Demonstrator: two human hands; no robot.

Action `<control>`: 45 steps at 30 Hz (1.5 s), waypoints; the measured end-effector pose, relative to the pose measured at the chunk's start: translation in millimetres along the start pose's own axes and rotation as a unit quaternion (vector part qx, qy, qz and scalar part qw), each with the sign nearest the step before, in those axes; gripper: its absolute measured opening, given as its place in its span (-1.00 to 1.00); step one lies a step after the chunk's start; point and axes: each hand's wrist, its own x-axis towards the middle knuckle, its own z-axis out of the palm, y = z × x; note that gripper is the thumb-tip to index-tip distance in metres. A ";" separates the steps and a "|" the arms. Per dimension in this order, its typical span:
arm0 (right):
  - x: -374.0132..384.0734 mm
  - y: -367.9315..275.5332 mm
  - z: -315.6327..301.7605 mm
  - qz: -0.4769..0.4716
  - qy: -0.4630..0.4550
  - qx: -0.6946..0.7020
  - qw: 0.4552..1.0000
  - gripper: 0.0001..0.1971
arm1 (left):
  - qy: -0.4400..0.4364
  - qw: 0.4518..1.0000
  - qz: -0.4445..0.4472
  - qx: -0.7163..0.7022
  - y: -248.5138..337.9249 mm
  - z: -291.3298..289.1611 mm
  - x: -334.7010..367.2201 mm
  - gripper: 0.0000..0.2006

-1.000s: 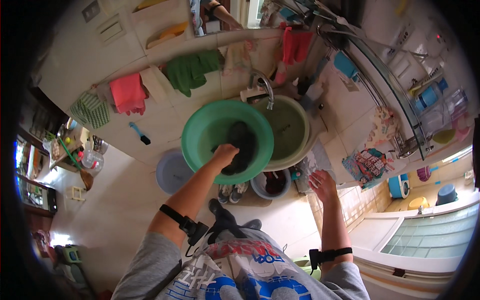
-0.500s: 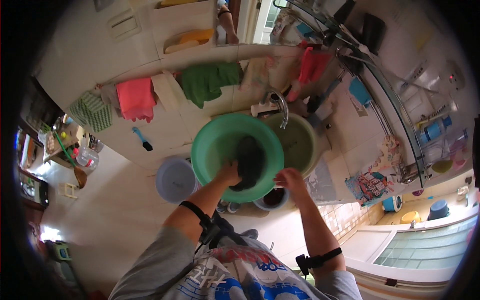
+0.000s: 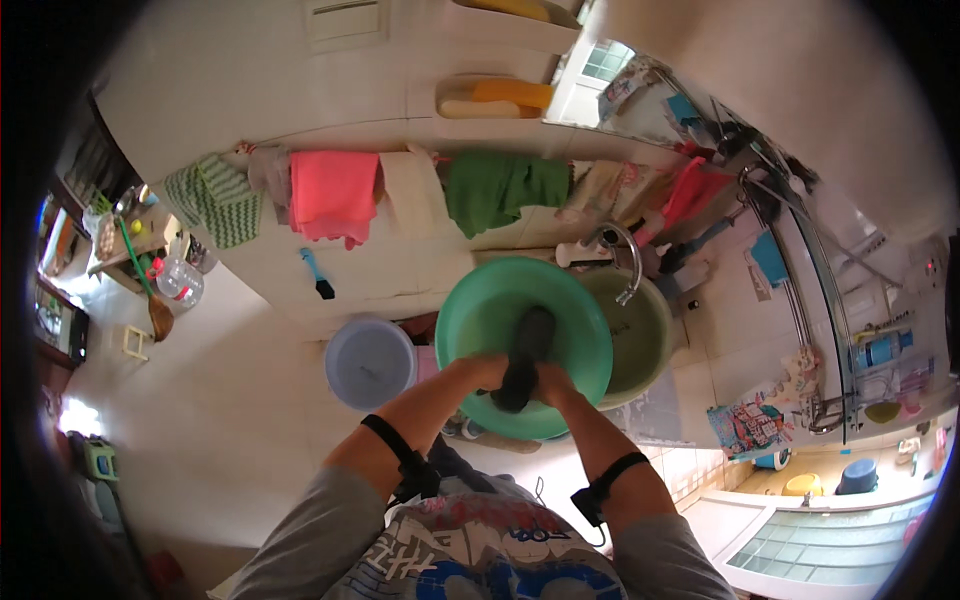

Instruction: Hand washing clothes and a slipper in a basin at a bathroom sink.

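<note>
A large green basin stands in front of me, leaning over the edge of an olive-coloured sink. Inside it is a long, dark, soft-looking cloth, bunched into a narrow shape that points away from me. My left hand grips its near part from the left. From the right, my right hand closes on the same near end. The fingers of both hands are partly hidden against the dark cloth.
A curved chrome tap rises behind the sink. On the floor at left stands a pale blue bucket. Towels, including a pink one and a green one, hang along the wall. A glass shelf juts out at right.
My right hand has moved from the basin's right rim onto the dark cloth, joining the left. The cloth looks narrower and more gathered. The view has shifted, putting the basin farther right.
</note>
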 end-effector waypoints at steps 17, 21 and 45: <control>-1.8 -32.7 -99.6 -0.182 0.068 0.557 0.807 -0.53 | 0.228 0.704 -0.066 -0.669 -1.3 -58.7 -2.0 -0.60; 34.8 2.3 -77.7 -0.129 0.189 0.253 0.940 -0.47 | 0.286 0.751 -0.099 -0.588 -0.9 -68.5 -2.2 -0.55; 49.5 22.2 -26.2 -0.130 0.032 0.070 0.989 -0.36 | 0.083 0.961 -0.248 -0.086 32.4 22.2 29.4 -0.29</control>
